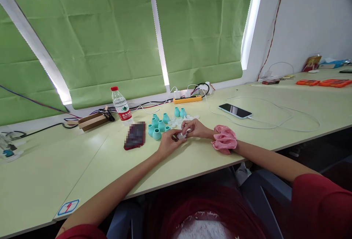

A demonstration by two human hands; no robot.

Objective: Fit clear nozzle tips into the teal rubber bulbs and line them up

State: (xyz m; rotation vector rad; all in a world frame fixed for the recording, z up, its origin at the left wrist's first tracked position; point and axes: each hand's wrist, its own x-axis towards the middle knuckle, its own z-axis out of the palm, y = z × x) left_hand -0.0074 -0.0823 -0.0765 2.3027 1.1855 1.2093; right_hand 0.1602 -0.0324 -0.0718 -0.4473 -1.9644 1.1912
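My left hand (pixel 168 143) and my right hand (pixel 195 128) meet over the pale green table (pixel 82 165), both pinched on a small white part (pixel 182 135) between their fingertips. Just beyond them stand several small teal vase-shaped pieces (pixel 157 126) and a few loose white parts (pixel 176 122). A pink scrunchie (pixel 224 139) sits on my right wrist.
A dark red phone (pixel 134 135) lies left of the teal pieces, a water bottle (pixel 121 106) behind it. A second phone (pixel 235 110) charges at the right on a white cable. An orange power strip (pixel 187 99) lies by the window. Orange tools (pixel 330 82) lie far right.
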